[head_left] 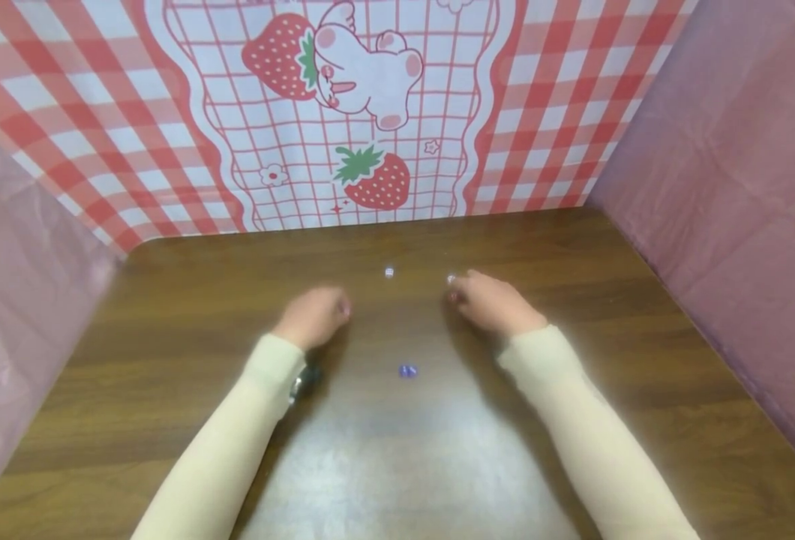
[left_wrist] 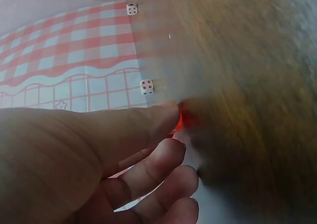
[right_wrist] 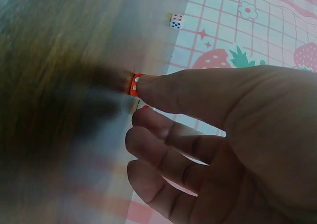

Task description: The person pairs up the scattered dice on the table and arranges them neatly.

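Observation:
My left hand [head_left: 311, 316] is over the left-middle of the table, its thumb and fingers pinching a red die [left_wrist: 177, 127] that is mostly covered by the fingertips. Across from it, my right hand [head_left: 495, 301] pinches another red die [right_wrist: 134, 85] with white pips between thumb and fingers. Just beyond the right fingertips lies a white die [head_left: 451, 278]. A second white die [head_left: 389, 272] sits between the two hands, farther back. Nearer to me, two blue-purple dice [head_left: 407, 371] lie side by side; their pips are too blurred to read.
The brown wooden table [head_left: 397, 450] ends at a red-checked strawberry cloth [head_left: 539, 112] hanging behind it. Pink fabric [head_left: 735, 187] borders the right side, and more pink fabric [head_left: 26, 247] the left. A dark object [head_left: 306, 381] is at the left wrist.

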`<state>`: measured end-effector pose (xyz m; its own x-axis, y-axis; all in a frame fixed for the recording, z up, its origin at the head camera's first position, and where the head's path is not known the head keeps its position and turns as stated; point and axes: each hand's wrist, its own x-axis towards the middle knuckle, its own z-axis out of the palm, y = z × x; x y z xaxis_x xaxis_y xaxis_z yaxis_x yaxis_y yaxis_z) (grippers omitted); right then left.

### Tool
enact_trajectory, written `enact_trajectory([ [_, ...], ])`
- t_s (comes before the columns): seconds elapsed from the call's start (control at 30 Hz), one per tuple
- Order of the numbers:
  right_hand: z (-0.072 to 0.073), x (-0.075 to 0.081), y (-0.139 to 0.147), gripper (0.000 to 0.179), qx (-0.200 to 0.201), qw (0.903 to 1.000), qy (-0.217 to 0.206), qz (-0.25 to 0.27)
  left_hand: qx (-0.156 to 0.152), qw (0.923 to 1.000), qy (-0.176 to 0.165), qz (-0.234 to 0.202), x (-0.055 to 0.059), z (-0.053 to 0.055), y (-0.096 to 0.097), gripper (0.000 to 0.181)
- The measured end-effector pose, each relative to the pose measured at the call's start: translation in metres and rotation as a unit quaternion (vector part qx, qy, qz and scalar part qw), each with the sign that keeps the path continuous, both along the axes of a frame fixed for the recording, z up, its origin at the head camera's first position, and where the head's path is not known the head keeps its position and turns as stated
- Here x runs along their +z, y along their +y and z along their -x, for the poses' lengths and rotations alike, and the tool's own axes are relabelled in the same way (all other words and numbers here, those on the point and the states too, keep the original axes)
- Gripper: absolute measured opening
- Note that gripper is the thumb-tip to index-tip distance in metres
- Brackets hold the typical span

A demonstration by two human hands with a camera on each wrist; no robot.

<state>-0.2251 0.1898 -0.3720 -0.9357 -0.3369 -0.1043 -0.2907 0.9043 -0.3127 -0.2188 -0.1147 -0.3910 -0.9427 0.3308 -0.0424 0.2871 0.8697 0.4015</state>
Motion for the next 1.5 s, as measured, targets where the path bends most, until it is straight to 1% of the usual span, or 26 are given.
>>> enact_trajectory([
  [0.1,0.002,-0.002,0.000,0.018,0.001,1.0000,0.001,0.000,0.002,1.0000,-0.008,-0.005,0.001,-0.001,-0.001,0.008],
  [0.23,0.005,-0.004,0.000,0.013,0.006,0.9999,0.011,-0.005,0.005,0.9998,-0.018,-0.009,0.002,0.000,-0.001,0.011],
  [0.4,0.007,-0.005,0.001,0.006,0.005,0.9999,0.012,-0.006,0.006,0.9998,-0.019,-0.008,0.002,0.000,-0.002,0.012],
  [0.53,0.007,-0.005,0.001,0.007,0.005,1.0000,0.000,-0.002,0.006,0.9998,-0.014,-0.010,0.001,-0.001,-0.001,0.012],
  [0.67,0.006,-0.005,0.000,0.007,0.003,1.0000,-0.001,-0.003,0.005,0.9999,-0.012,-0.012,0.001,-0.001,-0.001,0.012],
  [0.87,0.006,-0.007,-0.001,0.011,0.003,1.0000,-0.009,0.000,0.005,0.9998,-0.016,-0.009,0.002,-0.002,-0.002,0.011],
  [1.03,0.007,-0.006,-0.001,0.011,0.005,0.9999,-0.015,0.002,0.007,0.9998,-0.014,-0.009,0.004,-0.002,-0.002,0.010],
  [1.23,0.006,-0.007,-0.004,0.010,0.013,0.9997,-0.018,0.004,0.007,0.9998,-0.021,-0.001,0.005,-0.005,0.001,0.010],
  [1.37,0.006,-0.008,-0.007,0.005,0.012,0.9997,-0.021,0.010,0.008,0.9998,-0.018,0.001,0.005,-0.005,0.004,0.011],
  [1.43,0.006,-0.008,-0.009,0.004,0.010,0.9997,-0.019,0.013,0.009,0.9998,-0.016,0.001,0.004,-0.006,0.006,0.011],
  [1.5,0.005,-0.008,-0.010,0.004,0.008,0.9998,-0.011,0.013,0.003,0.9999,-0.015,-0.002,0.003,-0.006,0.009,0.012],
])
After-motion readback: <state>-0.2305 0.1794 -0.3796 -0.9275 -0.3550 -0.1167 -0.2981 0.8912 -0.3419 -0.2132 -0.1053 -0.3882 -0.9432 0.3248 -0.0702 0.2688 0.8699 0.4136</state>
